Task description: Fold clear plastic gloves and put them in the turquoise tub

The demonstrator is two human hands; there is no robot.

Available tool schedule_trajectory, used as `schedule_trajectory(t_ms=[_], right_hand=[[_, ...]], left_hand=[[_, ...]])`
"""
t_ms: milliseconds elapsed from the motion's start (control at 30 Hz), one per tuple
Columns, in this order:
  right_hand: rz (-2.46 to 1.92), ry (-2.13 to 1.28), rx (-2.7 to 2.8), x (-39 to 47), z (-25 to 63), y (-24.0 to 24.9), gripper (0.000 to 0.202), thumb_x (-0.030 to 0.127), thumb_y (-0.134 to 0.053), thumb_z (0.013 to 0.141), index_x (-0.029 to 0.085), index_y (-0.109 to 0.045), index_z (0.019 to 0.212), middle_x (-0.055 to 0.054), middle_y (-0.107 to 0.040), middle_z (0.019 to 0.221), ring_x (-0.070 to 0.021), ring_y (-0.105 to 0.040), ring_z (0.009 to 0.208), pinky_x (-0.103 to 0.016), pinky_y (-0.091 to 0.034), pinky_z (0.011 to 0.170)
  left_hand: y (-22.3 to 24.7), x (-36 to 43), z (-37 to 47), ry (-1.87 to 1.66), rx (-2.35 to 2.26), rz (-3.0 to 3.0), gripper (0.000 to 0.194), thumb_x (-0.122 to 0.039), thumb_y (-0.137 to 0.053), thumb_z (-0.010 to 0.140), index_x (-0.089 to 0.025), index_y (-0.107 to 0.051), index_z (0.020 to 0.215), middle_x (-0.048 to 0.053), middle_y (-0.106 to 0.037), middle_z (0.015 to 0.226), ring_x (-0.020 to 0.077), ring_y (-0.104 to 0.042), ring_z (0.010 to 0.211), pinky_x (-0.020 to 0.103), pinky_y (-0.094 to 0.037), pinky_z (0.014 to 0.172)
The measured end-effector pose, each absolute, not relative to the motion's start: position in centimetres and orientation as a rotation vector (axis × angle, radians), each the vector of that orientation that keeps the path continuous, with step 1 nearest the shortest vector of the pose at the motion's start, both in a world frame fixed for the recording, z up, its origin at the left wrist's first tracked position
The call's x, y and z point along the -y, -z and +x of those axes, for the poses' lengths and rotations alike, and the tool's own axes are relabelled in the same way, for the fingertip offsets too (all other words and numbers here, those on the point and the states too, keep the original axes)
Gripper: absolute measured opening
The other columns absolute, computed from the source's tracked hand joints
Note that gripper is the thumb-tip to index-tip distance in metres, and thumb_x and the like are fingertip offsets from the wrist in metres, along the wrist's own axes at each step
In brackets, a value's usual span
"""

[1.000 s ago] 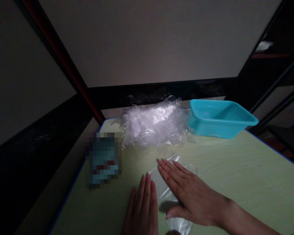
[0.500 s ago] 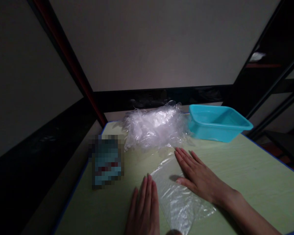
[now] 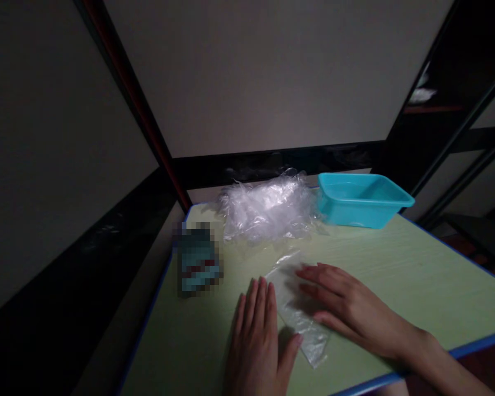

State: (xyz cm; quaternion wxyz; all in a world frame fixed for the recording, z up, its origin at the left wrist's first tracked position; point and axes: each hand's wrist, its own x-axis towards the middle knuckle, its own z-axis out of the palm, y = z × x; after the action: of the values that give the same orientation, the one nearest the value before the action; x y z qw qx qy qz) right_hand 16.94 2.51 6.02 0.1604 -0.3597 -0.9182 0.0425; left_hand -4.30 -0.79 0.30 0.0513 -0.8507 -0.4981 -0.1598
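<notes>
A clear plastic bag (image 3: 303, 324), folded into a narrow strip, lies on the light green table (image 3: 396, 286). Flat on the table along the bag's left edge rests my left hand (image 3: 258, 341), fingers stretched forward and thumb out toward the bag. My right hand (image 3: 346, 300) is over the bag's right side, its fingers apart and slightly bent, with a shadow beneath them. I see nothing held in either hand. Behind the hands sits a heap of crumpled clear plastic bags (image 3: 272, 209).
A turquoise plastic basin (image 3: 355, 214) stands at the back right, beside the heap. On the left lies a blurred-out bluish item (image 3: 200, 261). A pale panel wall (image 3: 272, 77) rises behind the table, and the table's blue edge (image 3: 478, 344) runs along the front right.
The bag has become narrower, its right part folded over to the left. My right hand has lifted from lying flat and bent its fingers. The view has shifted, showing the table's front edge.
</notes>
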Motion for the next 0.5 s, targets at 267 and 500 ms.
schedule_trajectory(t_ms=[267,500], right_hand=[[-0.921,0.028,2.602,1.7,18.4,-4.9,0.031,0.028,-0.042,0.092,0.015,-0.056,0.116,-0.007,-0.068,0.097,-0.0186,-0.062,0.09,-0.039,-0.042,0.094],[-1.093,0.116,2.595,1.3,20.1,-3.6,0.029,0.022,-0.041,0.092,0.014,-0.053,0.118,-0.008,-0.066,0.096,-0.0193,-0.062,0.091,-0.046,-0.037,0.098]], left_hand=[[-0.8,0.9,-3.8,0.561,1.581,-2.598,0.057,-0.035,-0.041,0.091,-0.006,-0.024,0.136,0.019,-0.035,0.14,0.0308,-0.024,0.132,0.052,-0.034,0.101],[-0.8,2.0,-4.8,0.563,1.511,-2.657,0.054,-0.031,-0.039,0.091,-0.011,-0.02,0.138,0.017,-0.04,0.138,0.0299,-0.032,0.129,0.053,-0.036,0.099]])
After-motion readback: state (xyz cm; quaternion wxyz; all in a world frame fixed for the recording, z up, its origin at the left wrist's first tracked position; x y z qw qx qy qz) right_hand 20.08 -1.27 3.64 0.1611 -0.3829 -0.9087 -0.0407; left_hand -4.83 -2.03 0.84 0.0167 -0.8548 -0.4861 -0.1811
